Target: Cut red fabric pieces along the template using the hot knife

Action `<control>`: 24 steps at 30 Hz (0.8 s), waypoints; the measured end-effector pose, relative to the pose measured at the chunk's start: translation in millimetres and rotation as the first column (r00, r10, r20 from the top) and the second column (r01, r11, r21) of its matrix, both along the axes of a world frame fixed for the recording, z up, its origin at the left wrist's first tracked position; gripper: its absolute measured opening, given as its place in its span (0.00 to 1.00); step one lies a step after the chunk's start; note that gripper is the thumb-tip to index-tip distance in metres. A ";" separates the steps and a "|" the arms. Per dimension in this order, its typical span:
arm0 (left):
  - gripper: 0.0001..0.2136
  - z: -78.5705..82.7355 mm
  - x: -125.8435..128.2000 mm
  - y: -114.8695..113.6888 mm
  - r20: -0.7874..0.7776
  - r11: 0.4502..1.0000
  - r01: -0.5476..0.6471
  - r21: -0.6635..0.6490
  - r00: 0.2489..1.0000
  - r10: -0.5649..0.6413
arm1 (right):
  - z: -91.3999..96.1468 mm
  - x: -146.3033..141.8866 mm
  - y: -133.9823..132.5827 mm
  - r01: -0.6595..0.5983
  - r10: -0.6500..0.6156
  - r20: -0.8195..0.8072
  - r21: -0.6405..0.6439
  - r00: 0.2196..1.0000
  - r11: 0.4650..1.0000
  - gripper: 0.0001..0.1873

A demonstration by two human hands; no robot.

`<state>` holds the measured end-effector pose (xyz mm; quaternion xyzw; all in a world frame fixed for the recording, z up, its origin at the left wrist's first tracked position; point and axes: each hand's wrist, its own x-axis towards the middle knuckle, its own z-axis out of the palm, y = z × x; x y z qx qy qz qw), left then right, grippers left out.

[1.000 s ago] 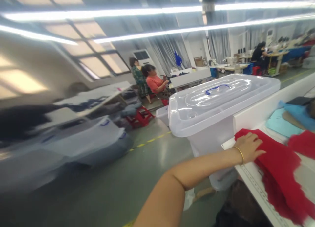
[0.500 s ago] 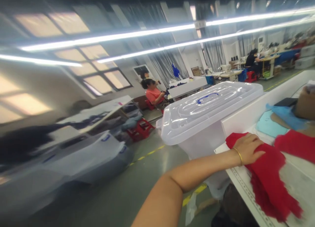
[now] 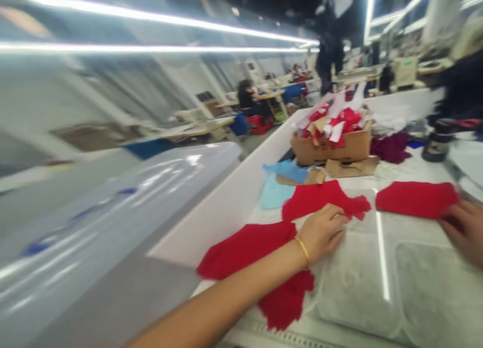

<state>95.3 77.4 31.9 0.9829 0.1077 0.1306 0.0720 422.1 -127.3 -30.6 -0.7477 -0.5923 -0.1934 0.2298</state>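
My left hand (image 3: pixel 322 232), with a gold bangle on the wrist, lies fingers down on the white padded table top (image 3: pixel 362 282). It sits between two red fabric pieces: a large one (image 3: pixel 249 247) under my forearm and another (image 3: pixel 320 199) at my fingertips. My right hand (image 3: pixel 462 232) comes in from the right edge, its fingers curled at the corner of a third red fabric piece (image 3: pixel 415 198). The picture is smeared by motion.
A cardboard box (image 3: pixel 332 144) full of red and white scraps stands behind the red pieces, with blue cloth (image 3: pixel 287 170) and purple cloth (image 3: pixel 390 147) beside it. A dark pot (image 3: pixel 437 141) stands far right. A clear plastic bin lid (image 3: pixel 113 197) lies left of the table's white wall (image 3: pixel 234 202). A person (image 3: pixel 247 96) sits far back.
The view has swung right, from the workshop floor and bin onto the table. My left hand has slid off the red piece's corner onto the padding. My right hand has come into view.
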 end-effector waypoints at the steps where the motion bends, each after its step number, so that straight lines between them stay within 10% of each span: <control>1: 0.08 -3.8 10.7 -0.5 0.002 0.999 0.034 -0.004 0.999 -0.034 | 0.3 2.4 -4.1 0.024 -0.024 0.012 -0.022 1.000 0.999 0.11; 12: 0.09 -27.1 97.0 -9.4 -0.043 0.997 -0.045 0.059 0.998 0.048 | 17.0 -8.1 -1.6 0.049 -0.063 -0.146 -0.097 0.987 0.994 0.08; 24: 0.09 -31.6 111.2 -0.4 0.014 0.990 -0.137 -0.027 0.990 0.137 | 13.5 -6.3 1.8 0.065 -0.071 -0.217 -0.031 0.974 0.997 0.12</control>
